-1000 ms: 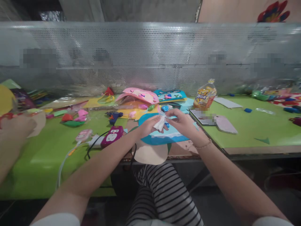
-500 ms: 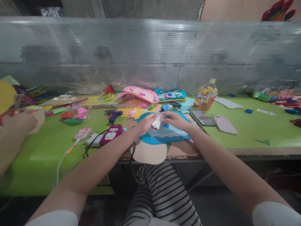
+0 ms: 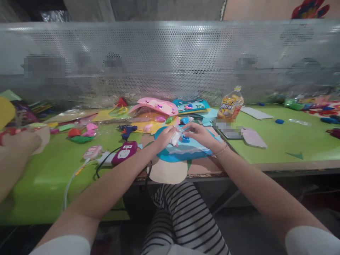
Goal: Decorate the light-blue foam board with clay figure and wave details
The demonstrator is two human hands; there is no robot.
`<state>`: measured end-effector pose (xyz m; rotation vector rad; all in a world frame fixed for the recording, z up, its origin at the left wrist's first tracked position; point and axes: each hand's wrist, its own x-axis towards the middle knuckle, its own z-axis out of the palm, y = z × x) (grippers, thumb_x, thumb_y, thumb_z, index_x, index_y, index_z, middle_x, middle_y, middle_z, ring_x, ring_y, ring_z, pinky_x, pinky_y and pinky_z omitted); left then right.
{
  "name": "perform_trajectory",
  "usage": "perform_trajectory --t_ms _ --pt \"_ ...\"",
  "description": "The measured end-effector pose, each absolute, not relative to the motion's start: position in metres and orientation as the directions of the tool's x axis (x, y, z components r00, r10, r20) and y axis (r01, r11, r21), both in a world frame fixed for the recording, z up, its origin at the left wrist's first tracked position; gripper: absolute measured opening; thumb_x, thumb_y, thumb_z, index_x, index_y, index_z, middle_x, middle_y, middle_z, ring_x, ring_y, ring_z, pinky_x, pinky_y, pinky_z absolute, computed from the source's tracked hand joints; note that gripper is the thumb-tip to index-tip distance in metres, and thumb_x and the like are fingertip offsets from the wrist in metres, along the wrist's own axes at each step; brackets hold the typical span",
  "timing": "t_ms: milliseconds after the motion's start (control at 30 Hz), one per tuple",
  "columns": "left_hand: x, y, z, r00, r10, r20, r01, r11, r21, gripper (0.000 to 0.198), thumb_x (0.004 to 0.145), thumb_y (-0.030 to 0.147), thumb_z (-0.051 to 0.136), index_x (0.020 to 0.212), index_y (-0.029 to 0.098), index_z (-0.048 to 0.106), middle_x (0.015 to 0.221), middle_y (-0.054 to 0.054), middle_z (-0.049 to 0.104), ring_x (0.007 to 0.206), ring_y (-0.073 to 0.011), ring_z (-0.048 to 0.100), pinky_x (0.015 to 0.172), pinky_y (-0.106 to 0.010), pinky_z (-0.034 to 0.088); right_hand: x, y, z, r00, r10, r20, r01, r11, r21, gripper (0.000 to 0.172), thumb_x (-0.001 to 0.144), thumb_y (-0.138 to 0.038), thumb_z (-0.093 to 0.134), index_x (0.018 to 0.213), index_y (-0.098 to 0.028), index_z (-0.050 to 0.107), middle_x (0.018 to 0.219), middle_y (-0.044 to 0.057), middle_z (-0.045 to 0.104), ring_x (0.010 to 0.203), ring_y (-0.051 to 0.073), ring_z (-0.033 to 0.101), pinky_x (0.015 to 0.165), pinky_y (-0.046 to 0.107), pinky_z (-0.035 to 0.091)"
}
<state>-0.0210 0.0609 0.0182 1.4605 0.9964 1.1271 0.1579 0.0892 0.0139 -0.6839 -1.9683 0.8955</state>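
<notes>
Hands meet near bench centre; bearings taken from there, far edge as 12.

- Left hand (image 3: 165, 139): grip curled on a soft white lump (image 3: 174, 138), thumb side up.
- Right hand (image 3: 201, 134): grip appears to pinch clear wrap (image 3: 181, 129) just beside the lump; fingertips partly blurred.
- White lump sits between the hands, above the blue sheet (image 3: 169, 154).
- Changes: a second ago the lump hangs lower, nearer the right hand; now it lies further toward 9, tucked into the left fingers, less white showing. A blue lump (image 3: 185, 139), mostly covered half a second ago, now shows plainly under the right fingers.
- Unchanged on the bench (image 3: 281, 152): pink pouch (image 3: 156, 105) at 11, teal pouch (image 3: 192, 105) at 12, snack bottle (image 3: 230, 105) at 2, pink case (image 3: 254, 137) at 3, glue gun (image 3: 129, 131) at 9, beige piece (image 3: 167, 172) between 6 and 7.
- Co-worker's hand (image 3: 21, 141), far out toward 9, stays beside a beige cutout (image 3: 43, 140).
</notes>
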Motion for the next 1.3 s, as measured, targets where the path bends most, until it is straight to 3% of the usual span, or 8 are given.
perform_trajectory --t_ms 100,433,633,833,967,1067,1300 --pt "-0.023 0.061 0.019 0.217 0.962 0.167 0.053 -0.182 0.982 0.017 0.089 0.036 0.047 0.088 0.019 0.050 0.063 0.002 0.061 0.048 -0.0130 0.058 0.047 -0.023 0.045 0.154 0.086 0.013 -0.526 0.753 0.396 0.139 0.535 -0.833 0.023 0.077 -0.041 0.062 0.085 -0.020 0.056 0.075 0.001 0.063 0.069 0.014 0.057 0.063 0.028 0.049" --pt "-0.024 0.061 0.017 0.259 0.944 0.206 0.094 -0.237 0.967 0.011 0.089 0.031 0.044 0.089 0.020 0.044 0.069 0.003 0.063 0.052 -0.0142 0.063 0.050 -0.024 0.047 0.145 0.082 0.017 -0.381 0.781 0.495 0.184 0.588 -0.787 0.022 0.073 -0.038 0.063 0.071 -0.019 0.052 0.065 -0.001 0.058 0.059 0.011 0.051 0.055 0.025 0.043" --pt "-0.025 0.063 0.016 0.259 0.938 0.230 0.106 -0.264 0.959 0.006 0.088 0.025 0.042 0.087 0.019 0.044 0.069 0.004 0.061 0.056 -0.0139 0.064 0.053 -0.024 0.047 0.144 0.084 0.015 -0.338 0.762 0.552 0.197 0.631 -0.750 0.014 0.072 -0.028 0.062 0.076 -0.019 0.052 0.067 -0.001 0.061 0.061 0.013 0.055 0.057 0.026 0.043" --pt "-0.025 0.055 0.023 0.210 0.940 0.269 0.215 -0.313 0.925 0.007 0.084 0.018 0.041 0.081 0.020 0.047 0.068 0.004 0.060 0.060 -0.0133 0.062 0.058 -0.023 0.046 0.142 0.087 0.009 -0.327 0.774 0.542 0.187 0.615 -0.766 0.017 0.075 -0.030 0.060 0.086 -0.021 0.049 0.068 0.000 0.064 0.064 0.015 0.059 0.059 0.028 0.044" --pt "-0.024 0.058 0.016 0.236 0.942 0.240 0.173 -0.284 0.943 0.005 0.085 0.022 0.041 0.084 0.021 0.046 0.070 0.003 0.061 0.055 -0.0144 0.062 0.054 -0.025 0.047 0.141 0.084 0.009 -0.343 0.781 0.522 0.204 0.604 -0.770 0.020 0.076 -0.034 0.058 0.090 -0.021 0.052 0.070 0.001 0.065 0.065 0.017 0.061 0.061 0.029 0.046" --pt "-0.025 0.059 0.013 0.230 0.942 0.245 0.186 -0.290 0.939 0.005 0.085 0.026 0.044 0.086 0.022 0.047 0.072 0.002 0.062 0.055 -0.0149 0.063 0.052 -0.024 0.047 0.139 0.080 0.012 -0.361 0.783 0.506 0.238 0.602 -0.762 0.018 0.078 -0.038 0.056 0.083 -0.020 0.056 0.072 0.002 0.064 0.066 0.016 0.062 0.060 0.028 0.047" --pt "-0.025 0.055 0.013 0.261 0.923 0.283 0.166 -0.332 0.928 0.016 0.087 0.037 0.046 0.084 0.021 0.048 0.072 0.001 0.063 0.056 -0.0149 0.061 0.052 -0.026 0.049 0.139 0.077 0.012 -0.387 0.703 0.597 0.335 0.710 -0.619 0.022 0.082 -0.036 0.051 0.073 -0.019 0.062 0.070 0.003 0.065 0.067 0.015 0.059 0.063 0.027 0.046"
